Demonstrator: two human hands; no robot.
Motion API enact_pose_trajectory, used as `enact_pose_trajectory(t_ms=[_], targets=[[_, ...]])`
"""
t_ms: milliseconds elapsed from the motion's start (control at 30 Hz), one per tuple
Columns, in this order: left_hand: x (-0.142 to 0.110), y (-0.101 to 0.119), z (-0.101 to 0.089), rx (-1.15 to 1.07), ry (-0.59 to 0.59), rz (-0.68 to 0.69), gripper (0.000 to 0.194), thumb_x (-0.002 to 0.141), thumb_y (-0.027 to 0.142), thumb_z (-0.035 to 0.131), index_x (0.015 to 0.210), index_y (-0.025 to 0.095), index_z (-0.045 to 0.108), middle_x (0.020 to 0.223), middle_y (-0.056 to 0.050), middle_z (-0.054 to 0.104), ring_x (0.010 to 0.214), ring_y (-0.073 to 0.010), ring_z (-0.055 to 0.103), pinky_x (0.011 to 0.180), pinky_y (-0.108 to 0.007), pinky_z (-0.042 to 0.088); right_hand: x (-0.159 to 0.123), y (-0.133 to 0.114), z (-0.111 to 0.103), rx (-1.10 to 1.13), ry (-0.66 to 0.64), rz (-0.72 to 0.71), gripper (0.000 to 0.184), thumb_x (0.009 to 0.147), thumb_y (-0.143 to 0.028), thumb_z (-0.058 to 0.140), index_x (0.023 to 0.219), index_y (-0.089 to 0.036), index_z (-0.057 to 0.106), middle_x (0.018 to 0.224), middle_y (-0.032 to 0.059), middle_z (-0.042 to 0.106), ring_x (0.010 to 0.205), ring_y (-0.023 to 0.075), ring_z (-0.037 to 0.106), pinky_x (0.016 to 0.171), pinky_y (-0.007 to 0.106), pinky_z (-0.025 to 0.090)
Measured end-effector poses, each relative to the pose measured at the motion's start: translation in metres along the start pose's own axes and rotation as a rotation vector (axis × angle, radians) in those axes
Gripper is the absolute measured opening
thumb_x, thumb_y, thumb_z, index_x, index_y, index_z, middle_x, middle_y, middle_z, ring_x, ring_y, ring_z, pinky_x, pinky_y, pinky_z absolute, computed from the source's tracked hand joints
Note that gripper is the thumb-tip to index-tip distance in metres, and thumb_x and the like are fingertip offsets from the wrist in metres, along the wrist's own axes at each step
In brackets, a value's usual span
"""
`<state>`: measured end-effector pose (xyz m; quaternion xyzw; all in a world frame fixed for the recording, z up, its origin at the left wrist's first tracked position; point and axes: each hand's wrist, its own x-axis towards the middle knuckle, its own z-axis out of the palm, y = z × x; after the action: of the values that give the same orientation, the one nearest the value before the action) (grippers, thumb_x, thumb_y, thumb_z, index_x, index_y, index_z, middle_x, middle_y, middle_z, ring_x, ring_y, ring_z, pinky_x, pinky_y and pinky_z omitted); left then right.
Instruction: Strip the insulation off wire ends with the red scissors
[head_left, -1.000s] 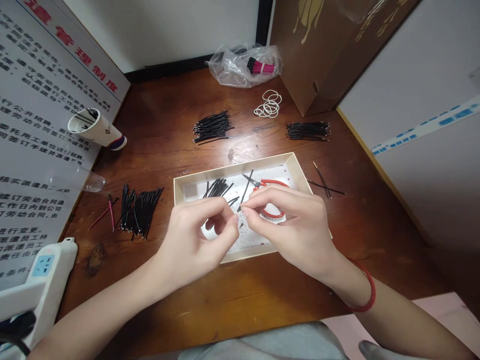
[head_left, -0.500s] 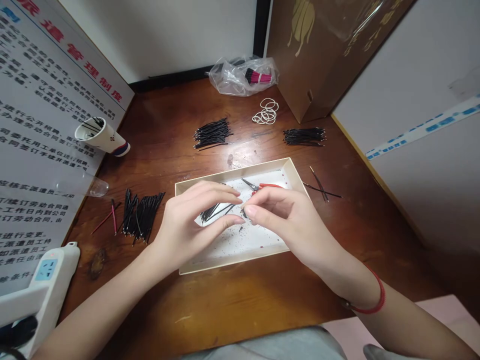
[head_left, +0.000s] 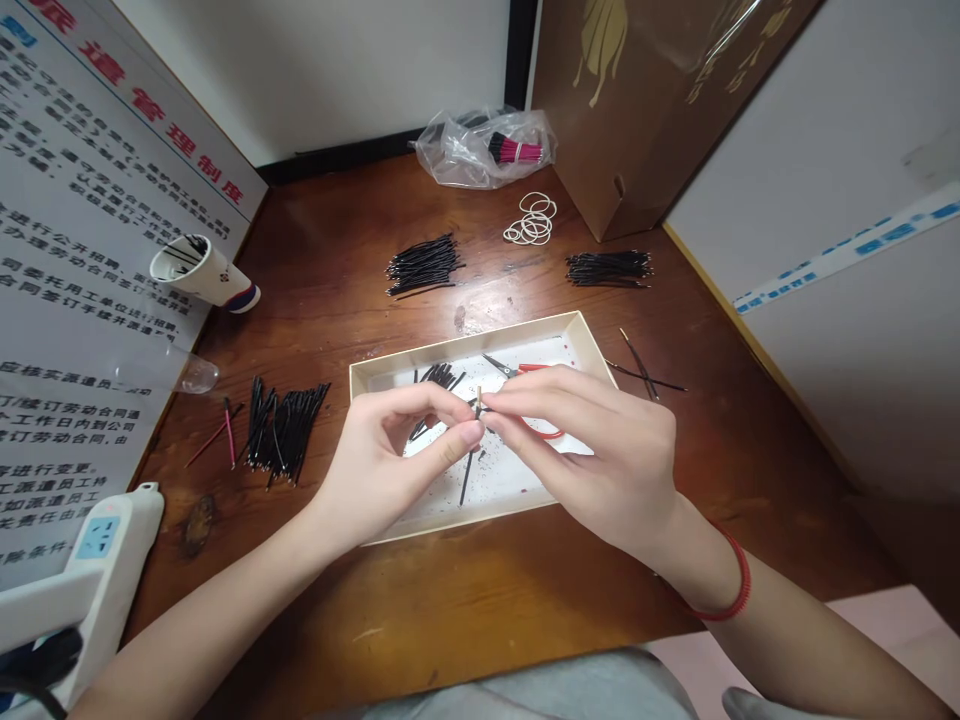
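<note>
My left hand (head_left: 394,445) pinches a short black wire (head_left: 466,480) between thumb and forefinger, over the shallow box. The wire hangs down below my fingertips, and its bare copper-coloured end points up. Against that upper end my right hand (head_left: 607,435) closes its thumb and forefinger, fingertips touching the left ones. Red-handled snips (head_left: 504,367) lie in the box (head_left: 358,382), partly covered by my right hand. A loose pile of black wires (head_left: 444,376) lies in the box behind my left hand, among small dark scraps.
Black wire bundles lie at the left (head_left: 281,435), back (head_left: 424,265) and right (head_left: 609,268). Loose wires (head_left: 649,375) cross near the box. White rubber bands (head_left: 532,222), a plastic bag (head_left: 450,155), a tilted paper cup (head_left: 217,280) and a power strip (head_left: 112,570) surround the area.
The hands have come together at the fingertips. A black wire with its copper end up now shows between them, and the left fingers have closed on it.
</note>
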<state>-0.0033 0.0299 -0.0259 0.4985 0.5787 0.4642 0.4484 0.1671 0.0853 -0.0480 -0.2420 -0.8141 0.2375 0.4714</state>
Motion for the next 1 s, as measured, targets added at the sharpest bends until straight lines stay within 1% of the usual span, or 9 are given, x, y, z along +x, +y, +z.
enact_pose_trajectory(t_ms=[167,300,367,500,600,667,767,900,1000], targets=[[0.0,-0.001,0.0,0.072,0.006,0.011,0.015,0.076,0.023,0.078,0.067,0.017,0.068,0.063,0.0,0.066,0.061,-0.0135,0.058,0.059,-0.025,0.047,0.0,0.002,0.001,-0.126,-0.029,-0.1,0.015,0.091,-0.009,0.064,0.09,-0.023,0.068,0.085,0.0014,0.076,0.076,0.0154,0.071,0.071,0.03,0.059],[-0.001,-0.003,-0.001,0.146,0.007,0.035,0.01,0.079,0.021,0.072,0.071,0.018,0.068,0.065,0.0,0.066,0.064,-0.014,0.057,0.063,-0.027,0.046,0.001,0.002,0.001,-0.208,-0.094,-0.15,0.013,0.094,-0.01,0.059,0.089,-0.02,0.065,0.081,0.0028,0.073,0.075,0.016,0.069,0.071,0.031,0.057],[-0.002,-0.005,-0.001,0.138,-0.004,0.021,0.01,0.081,0.021,0.071,0.072,0.018,0.067,0.067,0.0,0.064,0.065,-0.0138,0.056,0.063,-0.026,0.045,0.002,0.002,0.001,-0.252,-0.127,-0.154,0.014,0.095,-0.01,0.056,0.087,-0.018,0.064,0.08,0.0042,0.072,0.074,0.0166,0.067,0.072,0.032,0.056],[0.0,-0.006,0.002,0.007,-0.096,-0.08,0.014,0.084,0.027,0.07,0.076,0.017,0.063,0.069,0.002,0.059,0.066,-0.0127,0.055,0.064,-0.024,0.044,0.003,0.005,0.003,-0.262,-0.145,-0.158,0.015,0.094,-0.008,0.054,0.084,-0.016,0.061,0.078,0.0053,0.068,0.071,0.0161,0.062,0.068,0.03,0.052],[0.001,-0.006,0.007,-0.034,-0.165,-0.121,0.024,0.089,0.034,0.064,0.072,0.017,0.061,0.069,0.001,0.06,0.07,-0.0136,0.056,0.069,-0.025,0.045,0.005,0.009,0.003,-0.224,-0.153,-0.119,0.016,0.094,-0.008,0.053,0.082,-0.016,0.059,0.077,0.0055,0.067,0.072,0.0166,0.06,0.066,0.03,0.049],[-0.001,-0.004,0.012,-0.003,-0.128,-0.117,0.03,0.092,0.037,0.058,0.069,0.018,0.059,0.068,0.001,0.059,0.07,-0.0142,0.055,0.069,-0.026,0.045,0.007,0.012,0.004,-0.201,-0.175,-0.078,0.017,0.095,-0.009,0.051,0.082,-0.018,0.058,0.077,0.0049,0.067,0.072,0.017,0.06,0.067,0.03,0.049],[-0.006,-0.002,0.02,0.131,0.003,-0.105,0.03,0.096,0.034,0.05,0.071,0.018,0.057,0.066,0.001,0.057,0.065,-0.0145,0.056,0.063,-0.025,0.045,0.006,0.014,0.008,-0.182,-0.198,-0.021,0.018,0.096,-0.011,0.049,0.081,-0.019,0.056,0.076,0.0047,0.065,0.071,0.0176,0.06,0.066,0.031,0.047],[-0.012,-0.004,0.029,0.428,0.196,0.042,0.025,0.096,0.023,0.047,0.075,0.018,0.06,0.064,0.0,0.063,0.058,-0.0139,0.057,0.056,-0.024,0.043,0.001,0.007,0.017,-0.133,-0.212,0.128,0.018,0.096,-0.012,0.046,0.082,-0.019,0.053,0.078,0.0052,0.063,0.07,0.018,0.058,0.063,0.031,0.046],[-0.012,-0.015,0.031,0.499,0.27,0.124,0.022,0.093,0.019,0.048,0.078,0.016,0.064,0.072,-0.005,0.07,0.063,-0.0163,0.06,0.062,-0.027,0.045,0.001,0.0,0.02,-0.078,-0.237,0.277,0.015,0.095,-0.012,0.046,0.083,-0.02,0.051,0.078,0.0036,0.062,0.07,0.017,0.06,0.059,0.028,0.046]])
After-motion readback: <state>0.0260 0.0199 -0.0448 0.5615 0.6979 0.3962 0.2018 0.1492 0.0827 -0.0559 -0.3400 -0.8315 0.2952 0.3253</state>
